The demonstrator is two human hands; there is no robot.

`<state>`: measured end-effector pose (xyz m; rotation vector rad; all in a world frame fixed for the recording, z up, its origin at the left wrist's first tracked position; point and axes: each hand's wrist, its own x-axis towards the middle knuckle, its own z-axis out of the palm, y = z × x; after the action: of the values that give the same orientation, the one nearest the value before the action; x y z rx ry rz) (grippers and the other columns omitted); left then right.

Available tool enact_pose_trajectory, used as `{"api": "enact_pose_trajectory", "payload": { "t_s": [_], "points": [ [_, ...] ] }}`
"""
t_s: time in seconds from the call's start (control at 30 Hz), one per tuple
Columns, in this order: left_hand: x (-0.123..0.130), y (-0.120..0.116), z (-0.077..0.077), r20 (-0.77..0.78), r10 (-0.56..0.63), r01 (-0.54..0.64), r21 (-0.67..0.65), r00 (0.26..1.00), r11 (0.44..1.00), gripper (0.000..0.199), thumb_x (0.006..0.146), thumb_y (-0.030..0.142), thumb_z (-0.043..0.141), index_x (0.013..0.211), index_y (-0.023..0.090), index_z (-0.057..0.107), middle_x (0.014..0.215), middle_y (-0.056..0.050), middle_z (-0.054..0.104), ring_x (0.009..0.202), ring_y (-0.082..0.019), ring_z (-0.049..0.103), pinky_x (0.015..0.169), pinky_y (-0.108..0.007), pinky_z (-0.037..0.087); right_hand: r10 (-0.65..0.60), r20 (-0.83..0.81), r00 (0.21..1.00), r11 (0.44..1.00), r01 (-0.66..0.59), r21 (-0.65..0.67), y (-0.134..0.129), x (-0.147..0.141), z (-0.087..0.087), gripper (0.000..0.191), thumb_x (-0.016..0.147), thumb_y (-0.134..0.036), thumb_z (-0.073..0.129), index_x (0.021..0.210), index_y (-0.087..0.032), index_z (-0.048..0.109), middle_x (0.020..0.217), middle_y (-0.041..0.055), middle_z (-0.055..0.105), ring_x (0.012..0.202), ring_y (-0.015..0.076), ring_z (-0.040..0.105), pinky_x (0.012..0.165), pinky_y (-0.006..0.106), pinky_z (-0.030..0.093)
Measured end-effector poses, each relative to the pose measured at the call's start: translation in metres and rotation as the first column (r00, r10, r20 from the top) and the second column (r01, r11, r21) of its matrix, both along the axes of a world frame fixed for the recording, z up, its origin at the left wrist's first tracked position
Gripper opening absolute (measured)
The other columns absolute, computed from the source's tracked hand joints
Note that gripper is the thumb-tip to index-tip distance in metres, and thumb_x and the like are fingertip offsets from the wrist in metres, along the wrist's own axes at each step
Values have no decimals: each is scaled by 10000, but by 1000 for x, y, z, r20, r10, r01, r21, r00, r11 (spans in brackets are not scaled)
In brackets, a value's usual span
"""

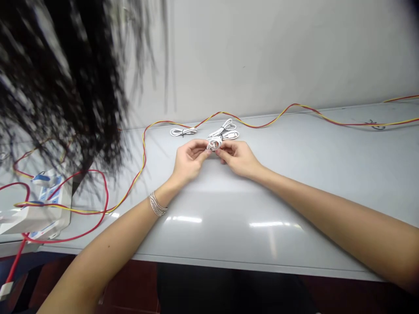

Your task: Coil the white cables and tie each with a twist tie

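Note:
Between my hands, over the middle of the table, is a coiled white cable [214, 143]. My left hand [192, 158] pinches its left side with thumb and fingers. On the other side my right hand [236, 156] grips it the same way. Just behind lies a white USB cable bundle [225, 127] with a dark tie and a plug pointing right; where it meets the held coil is hard to make out. A smaller tied white cable [183, 131] rests to the left, apart from my hands.
A twisted red and yellow wire [216, 114] runs along the back of the grey table [222, 209] by the wall. At left stands a white power strip [49, 218] with red wires looped around it. Dark hair [65, 78] blocks the upper left. A thin black tie [375, 125] lies far right.

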<state>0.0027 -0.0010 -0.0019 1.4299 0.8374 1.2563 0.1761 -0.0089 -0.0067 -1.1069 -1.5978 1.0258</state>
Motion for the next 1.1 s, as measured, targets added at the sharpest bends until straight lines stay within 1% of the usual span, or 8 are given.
{"api": "enact_pose_trajectory", "payload": {
  "t_s": [0.07, 0.17, 0.3, 0.53, 0.7, 0.87, 0.97, 1.1],
  "points": [
    [1, -3, 1, -31, 15, -13, 51, 999, 999, 233, 720, 292, 827, 876, 159, 716, 932, -69, 718, 928, -198, 675, 938, -336, 518, 73, -76, 994, 994, -79, -75, 2, 2, 3, 376, 767, -529, 718, 764, -157, 661, 644, 7, 587, 563, 122, 505, 546, 270, 400],
    [2, -5, 3, -57, 35, -29, 98, 998, 995, 196, 740, 270, 813, 886, 173, 725, 941, -63, 707, 956, -198, 663, 982, -333, 494, 113, -154, 982, 979, -136, -149, 4, 5, 9, 394, 702, -534, 773, 713, -160, 652, 589, -11, 550, 534, 104, 470, 519, 258, 377],
    [2, 0, 2, -21, 22, -22, 26, 1000, 999, 240, 730, 312, 822, 888, 164, 718, 939, -67, 722, 934, -200, 675, 930, -325, 511, 92, -150, 984, 980, -116, -161, 1, 7, 13, 351, 730, -495, 761, 731, -154, 679, 602, -4, 581, 519, 92, 464, 485, 243, 367],
    [-1, 9, -3, 94, 10, 8, -186, 996, 983, 365, 665, 374, 861, 906, 136, 727, 865, -64, 742, 793, -173, 670, 778, -295, 510, 1, -183, 983, 1000, -4, -18, -4, 2, 8, 254, 760, -366, 758, 913, -168, 719, 854, 42, 688, 566, 106, 552, 501, 260, 447],
    [-2, 6, -3, 144, -26, 69, -306, 989, 950, 397, 640, 360, 876, 908, 116, 716, 830, -66, 737, 748, -168, 668, 747, -301, 506, -50, -62, 997, 969, 63, 239, -5, 0, -2, 162, 786, -265, 735, 930, -191, 739, 957, 55, 698, 686, 134, 612, 606, 278, 508],
    [-2, 4, -2, 144, -22, 64, -294, 989, 954, 394, 617, 329, 896, 898, 121, 713, 843, -60, 739, 770, -163, 670, 774, -297, 502, -84, -14, 996, 947, 84, 311, -5, 0, -5, 85, 809, -238, 712, 876, -196, 740, 891, 46, 700, 737, 158, 630, 634, 289, 510],
    [-1, 4, -2, 142, -23, 62, -276, 990, 959, 381, 629, 332, 891, 897, 126, 714, 849, -59, 737, 781, -166, 670, 785, -300, 501, -108, 1, 994, 936, 101, 338, -6, 0, -3, 87, 810, -255, 716, 869, -200, 749, 884, 50, 708, 758, 167, 637, 634, 290, 510],
    [0, 4, -3, 116, -15, 41, -224, 993, 974, 358, 638, 340, 884, 880, 140, 713, 846, -54, 731, 788, -179, 672, 789, -311, 503, -133, -19, 991, 938, 132, 321, -7, -1, -1, 102, 793, -283, 743, 839, -193, 754, 872, 61, 718, 744, 171, 643, 628, 295, 514]
  ]
}}
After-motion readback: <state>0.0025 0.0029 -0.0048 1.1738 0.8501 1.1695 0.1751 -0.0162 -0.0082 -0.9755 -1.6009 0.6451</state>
